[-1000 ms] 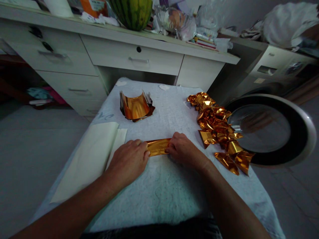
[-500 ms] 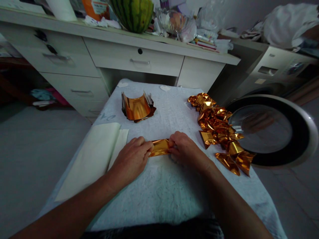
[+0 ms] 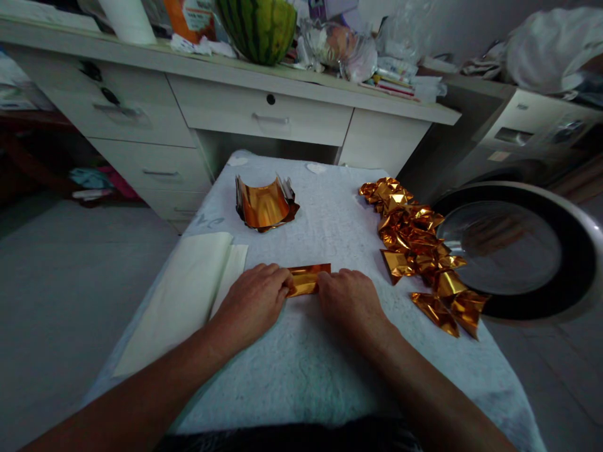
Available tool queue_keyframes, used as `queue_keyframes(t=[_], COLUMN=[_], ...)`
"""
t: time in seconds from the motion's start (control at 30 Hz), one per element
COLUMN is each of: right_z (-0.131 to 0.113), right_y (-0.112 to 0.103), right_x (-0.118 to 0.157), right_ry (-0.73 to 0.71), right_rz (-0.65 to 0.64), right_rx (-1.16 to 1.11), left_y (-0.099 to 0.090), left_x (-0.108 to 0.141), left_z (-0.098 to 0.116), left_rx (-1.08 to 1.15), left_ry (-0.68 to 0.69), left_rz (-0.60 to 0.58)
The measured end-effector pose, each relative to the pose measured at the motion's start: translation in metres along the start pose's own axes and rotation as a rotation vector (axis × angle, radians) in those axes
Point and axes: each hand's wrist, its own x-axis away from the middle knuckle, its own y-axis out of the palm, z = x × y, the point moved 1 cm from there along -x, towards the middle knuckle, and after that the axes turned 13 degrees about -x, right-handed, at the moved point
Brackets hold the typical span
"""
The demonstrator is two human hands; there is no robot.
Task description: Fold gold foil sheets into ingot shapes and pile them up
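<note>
A folded strip of gold foil paper [image 3: 305, 279] lies crosswise between my hands, low over the cloth-covered table [image 3: 301, 364]. My left hand [image 3: 261, 292] pinches its left end, the fingers closed. At the right end, my right hand [image 3: 351, 298] is closed on the near edge, and the foil's far right corner shows beyond the knuckles. Fingertips of both hands are partly hidden. Beyond them stands a curved stack of gold foil sheets [image 3: 266, 204]. Several folded gold foil pieces [image 3: 409, 226] form a heap on the right.
Cream paper sheets [image 3: 176, 298] lie at the table's left side. A white drawer desk [image 3: 301, 119] behind carries a watermelon [image 3: 259, 28] and plastic bags. On the right, a washing machine's round door [image 3: 511, 248] hangs open close to the table edge.
My right hand has shifted its grip nearer along the foil strip, uncovering its far right corner. My left hand still grips the left end. The whole view has shifted slightly.
</note>
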Motion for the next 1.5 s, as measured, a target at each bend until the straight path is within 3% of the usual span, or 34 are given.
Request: queue_keyframes(t=[0.2, 0.37, 0.63, 1.0, 1.27, 1.5], right_z=[-0.005, -0.004, -0.006, -0.016, -0.019, -0.019], right_y=[0.016, 0.026, 0.022, 0.029, 0.032, 0.034], right_x=[-0.008, -0.012, -0.011, -0.013, -0.008, -0.009], right_ry=[-0.08, -0.122, -0.109, -0.085, -0.076, -0.08], right_rz=[0.174, 0.135, 0.12, 0.188, 0.234, 0.279], right_rx=[-0.113, -0.223, -0.312, -0.213, -0.216, -0.271], left_y=[0.0, 0.0, -0.002, -0.001, 0.001, 0.008], left_x=[0.0, 0.001, 0.004, 0.004, 0.005, 0.005], left_z=[0.001, 0.0, -0.01, -0.008, -0.007, -0.012], left_rx=[-0.032, -0.017, 0.082, 0.154, 0.07, 0.136], left_ry=[-0.002, 0.0, 0.019, -0.058, -0.047, -0.007], left_rz=[-0.014, -0.022, -0.023, 0.013, 0.003, 0.013])
